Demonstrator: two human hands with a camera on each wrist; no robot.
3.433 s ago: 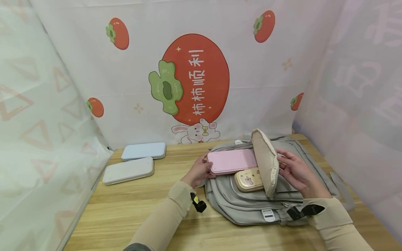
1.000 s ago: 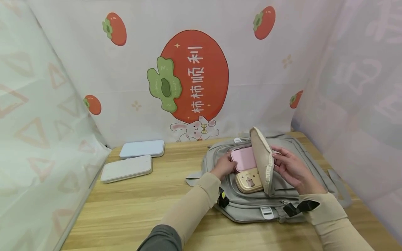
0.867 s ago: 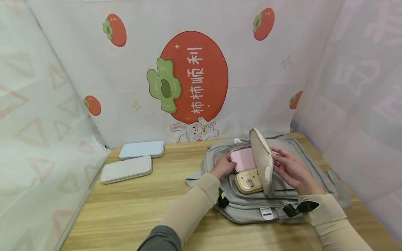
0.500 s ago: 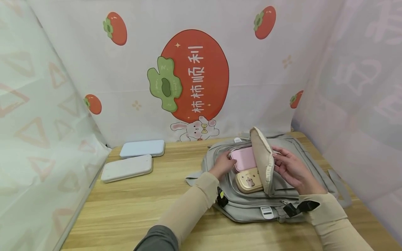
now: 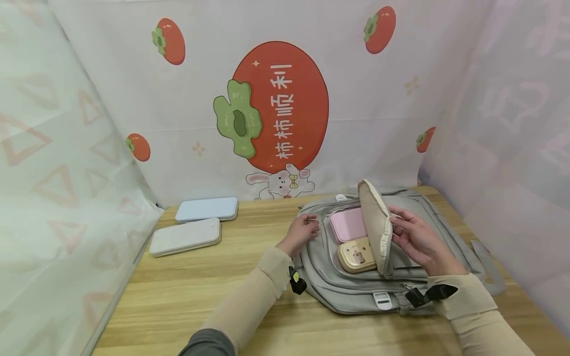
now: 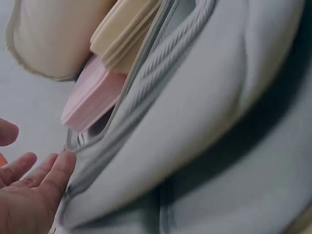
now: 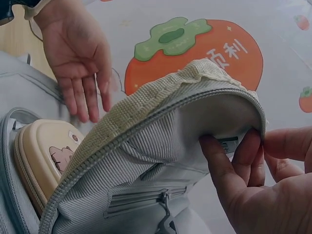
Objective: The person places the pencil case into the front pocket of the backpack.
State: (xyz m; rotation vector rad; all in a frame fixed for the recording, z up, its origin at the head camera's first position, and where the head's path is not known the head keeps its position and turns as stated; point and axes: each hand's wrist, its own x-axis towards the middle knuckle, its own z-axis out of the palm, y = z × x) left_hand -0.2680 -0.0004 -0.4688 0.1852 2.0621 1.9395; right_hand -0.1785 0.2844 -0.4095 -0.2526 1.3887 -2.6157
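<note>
Two hands: right [image 5: 416, 240] pinches the ribbed fabric flap [image 5: 376, 225]; left [image 5: 303, 232] relaxed beside the smooth pink case [image 5: 348, 224].

Grey backpack [image 5: 352, 289] lying flat, its beige-lined front flap [image 5: 376, 225] pinched and held upright by the right hand [image 5: 416, 242]. Inside the open compartment, left of that hand, a pink case [image 5: 349, 225] lies half under the flap; a cream case [image 5: 356, 257] printed with a small animal lies just beside it. The left hand [image 5: 303, 231] hovers over the backpack's edge, fingers relaxed.
</note>
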